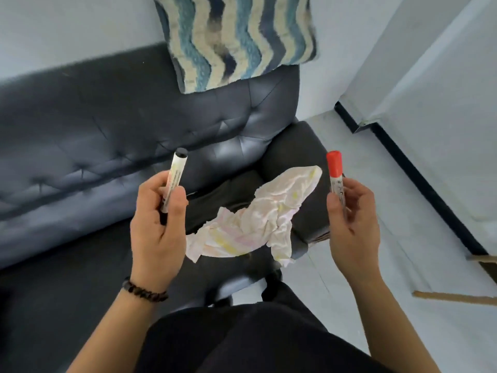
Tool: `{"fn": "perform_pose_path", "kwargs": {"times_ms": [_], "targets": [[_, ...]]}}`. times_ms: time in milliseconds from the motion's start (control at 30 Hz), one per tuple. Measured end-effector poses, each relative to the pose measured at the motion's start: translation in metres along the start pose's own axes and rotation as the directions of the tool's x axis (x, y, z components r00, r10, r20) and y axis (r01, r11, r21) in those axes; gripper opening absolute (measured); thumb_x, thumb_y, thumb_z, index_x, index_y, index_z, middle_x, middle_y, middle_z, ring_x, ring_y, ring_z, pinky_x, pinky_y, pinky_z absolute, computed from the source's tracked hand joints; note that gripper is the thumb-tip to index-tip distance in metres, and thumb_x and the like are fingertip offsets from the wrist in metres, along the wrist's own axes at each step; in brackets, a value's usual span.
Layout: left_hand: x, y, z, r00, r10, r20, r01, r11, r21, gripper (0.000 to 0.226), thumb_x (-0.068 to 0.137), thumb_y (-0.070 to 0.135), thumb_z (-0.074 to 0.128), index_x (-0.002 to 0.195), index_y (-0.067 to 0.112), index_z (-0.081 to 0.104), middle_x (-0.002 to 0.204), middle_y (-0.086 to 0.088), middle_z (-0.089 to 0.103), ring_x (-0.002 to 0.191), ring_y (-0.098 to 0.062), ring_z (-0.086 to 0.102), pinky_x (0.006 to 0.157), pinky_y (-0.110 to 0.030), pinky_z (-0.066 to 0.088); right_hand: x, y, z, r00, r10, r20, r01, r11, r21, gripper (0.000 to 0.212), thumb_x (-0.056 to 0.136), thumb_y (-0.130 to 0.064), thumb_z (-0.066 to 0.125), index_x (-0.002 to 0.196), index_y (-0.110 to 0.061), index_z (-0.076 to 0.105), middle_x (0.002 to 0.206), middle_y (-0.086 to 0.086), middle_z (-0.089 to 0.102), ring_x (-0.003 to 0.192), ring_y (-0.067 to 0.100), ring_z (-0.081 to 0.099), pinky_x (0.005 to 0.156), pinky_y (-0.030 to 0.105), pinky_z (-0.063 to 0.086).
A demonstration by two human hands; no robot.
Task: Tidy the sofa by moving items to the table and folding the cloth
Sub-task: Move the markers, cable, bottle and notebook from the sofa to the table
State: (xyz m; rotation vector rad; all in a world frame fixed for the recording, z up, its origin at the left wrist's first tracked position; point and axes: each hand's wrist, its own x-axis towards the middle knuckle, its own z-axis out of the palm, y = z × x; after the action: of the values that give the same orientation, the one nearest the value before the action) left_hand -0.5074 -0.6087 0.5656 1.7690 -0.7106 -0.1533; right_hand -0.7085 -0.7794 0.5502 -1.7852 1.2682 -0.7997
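left hand point(157, 224) wrapped round a black-capped marker point(174, 179), cap up | right hand point(352, 224) pinching a red-capped marker point(336, 173), also upright | crumpled cloth point(255, 222) on the sofa point(107, 125) seat, right between both hands, long axis near-left to far-right | desk not in view, guessing markers go there first

Nothing legible anywhere in view.

Fine dark print running lengthwise down white barrel of black-capped marker point(176, 176), at 9 o'clock from crumpled cloth point(255, 219). Several lines of small type, too blurred to read. No brand or number made out.

A few dark printed marks on white barrel of red-capped marker point(336, 181), at 3 o'clock from the cloth, just under the cap. Partly hidden by fingers, remainder smeared and unreadable.
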Motion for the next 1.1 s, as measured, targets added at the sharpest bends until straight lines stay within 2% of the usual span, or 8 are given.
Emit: {"fn": "perform_pose_path", "kwargs": {"times_ms": [133,267,400,533,733,900,1000,1100], "targets": [[-0.016,-0.004,-0.008,0.993,0.037,0.112,-0.032,0.998,-0.051,0.01,0.099,0.038,0.048,0.106,0.043,0.053,0.087,0.002,0.062,0.069,-0.026,0.055,0.06,-0.03,0.049,-0.068,0.005,-0.029,0.982,0.068,-0.173,-0.074,0.997,-0.027,0.024,0.098,-0.028,0.056,0.12,-0.033,0.049,0.106,-0.016,0.06,0.093,0.0,0.057,0.076,0.014,0.048],[-0.045,-0.005,0.02,0.939,0.008,0.343,-0.001,1.0,-0.021,0.011,0.092,0.038,0.052,0.098,0.046,0.054,0.092,-0.002,0.06,0.071,-0.014,0.056,0.062,-0.015,0.046,-0.136,0.02,-0.072,0.942,0.183,-0.281,-0.196,0.98,-0.02,0.025,0.096,-0.025,0.058,0.117,-0.036,0.051,0.101,-0.015,0.063,0.09,0.002,0.059,0.071,0.009,0.045],[-0.077,0.041,0.074,0.832,0.088,0.548,-0.064,0.996,-0.062,0.024,0.085,0.045,0.051,0.105,0.033,0.057,0.101,0.007,0.06,0.085,-0.012,0.061,0.069,-0.006,0.045,-0.194,0.041,-0.138,0.792,0.311,-0.526,-0.316,0.945,0.083,0.028,0.097,-0.027,0.057,0.12,-0.041,0.051,0.097,-0.008,0.063,0.076,0.011,0.056,0.063,0.026,0.046],[-0.127,0.101,0.136,0.688,0.281,0.669,-0.177,0.959,-0.221,0.017,0.089,0.04,0.057,0.105,0.034,0.057,0.103,0.008,0.061,0.088,-0.006,0.061,0.073,-0.007,0.046,-0.247,0.076,-0.191,0.643,0.341,-0.685,-0.323,0.933,0.161,0.029,0.098,-0.024,0.056,0.123,-0.039,0.053,0.097,-0.007,0.058,0.073,0.01,0.054,0.061,0.019,0.044],[-0.25,0.159,0.239,0.451,0.457,0.767,-0.29,0.887,-0.359,0.022,0.088,0.025,0.06,0.109,0.019,0.059,0.093,0.0,0.06,0.075,-0.008,0.059,0.064,-0.009,0.047,-0.324,0.152,-0.278,0.481,0.432,-0.763,-0.355,0.892,0.281,0.036,0.096,-0.016,0.06,0.113,-0.048,0.054,0.103,-0.015,0.058,0.089,0.007,0.059,0.069,0.011,0.043],[-0.381,0.194,0.325,0.326,0.42,0.847,-0.272,0.9,-0.342,0.022,0.089,0.03,0.062,0.103,0.044,0.053,0.096,-0.001,0.062,0.075,-0.014,0.061,0.062,-0.02,0.051,-0.382,0.215,-0.387,0.395,0.462,-0.794,-0.414,0.861,0.295,0.039,0.095,-0.014,0.062,0.106,-0.05,0.053,0.102,-0.017,0.059,0.091,0.002,0.059,0.068,0.009,0.042],[-0.443,0.241,0.361,0.268,0.459,0.847,-0.268,0.88,-0.392,0.022,0.089,0.028,0.063,0.1,0.044,0.052,0.1,0.007,0.062,0.084,-0.005,0.06,0.067,-0.012,0.049,-0.406,0.237,-0.455,0.313,0.454,-0.834,-0.425,0.853,0.304,0.04,0.094,-0.015,0.063,0.105,-0.052,0.053,0.1,-0.015,0.059,0.087,0.006,0.06,0.067,0.009,0.043],[-0.482,0.287,0.394,0.221,0.558,0.8,-0.336,0.814,-0.474,0.025,0.091,0.024,0.065,0.1,0.045,0.052,0.098,0.013,0.059,0.088,-0.005,0.059,0.072,-0.01,0.047,-0.42,0.261,-0.511,0.261,0.463,-0.847,-0.396,0.852,0.343,0.039,0.094,-0.016,0.064,0.105,-0.053,0.055,0.102,-0.016,0.06,0.087,0.011,0.061,0.071,0.02,0.047]]}}
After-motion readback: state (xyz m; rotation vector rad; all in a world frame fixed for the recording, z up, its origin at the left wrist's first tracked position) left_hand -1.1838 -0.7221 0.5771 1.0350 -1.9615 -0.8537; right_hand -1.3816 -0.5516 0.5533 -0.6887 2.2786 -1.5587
